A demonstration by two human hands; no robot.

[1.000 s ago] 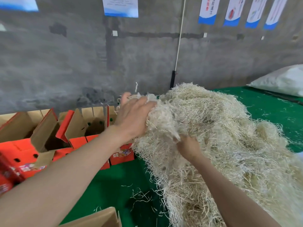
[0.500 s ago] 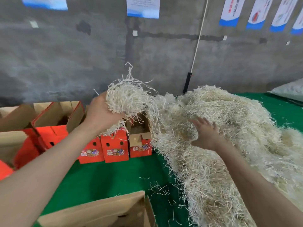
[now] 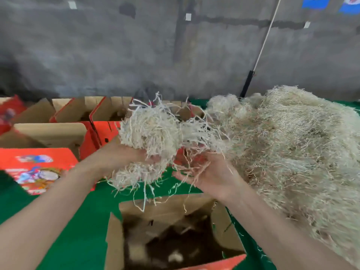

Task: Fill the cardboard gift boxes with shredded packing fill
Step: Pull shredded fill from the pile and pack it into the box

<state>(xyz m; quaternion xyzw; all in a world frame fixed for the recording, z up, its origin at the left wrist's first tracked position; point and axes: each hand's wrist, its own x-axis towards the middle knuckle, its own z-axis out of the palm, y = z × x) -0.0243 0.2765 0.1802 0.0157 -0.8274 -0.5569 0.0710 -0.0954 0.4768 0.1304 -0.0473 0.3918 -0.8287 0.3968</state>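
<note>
My left hand [image 3: 124,155] grips a clump of pale shredded fill [image 3: 150,133] from below; its fingers are mostly buried in the strands. My right hand [image 3: 206,173] lies palm up just right of the clump, fingers loosely spread, with strands draped across it. Those strands still link the clump to the big pile of fill [image 3: 292,149] on the right. Both hands hover above an open brown cardboard box [image 3: 165,204] at the near edge. Its inside is dark and blurred, and loose strands hang down toward it.
Several open red-and-brown gift boxes [image 3: 78,112] stand in rows at the back left. A red printed box [image 3: 37,168] sits near my left forearm. Green cloth [image 3: 78,230] covers the table, and a grey wall runs behind it.
My left hand brought the clump down and toward me, over the near box. My right hand left the pile and turned palm up beside the clump. The view tilted down.
</note>
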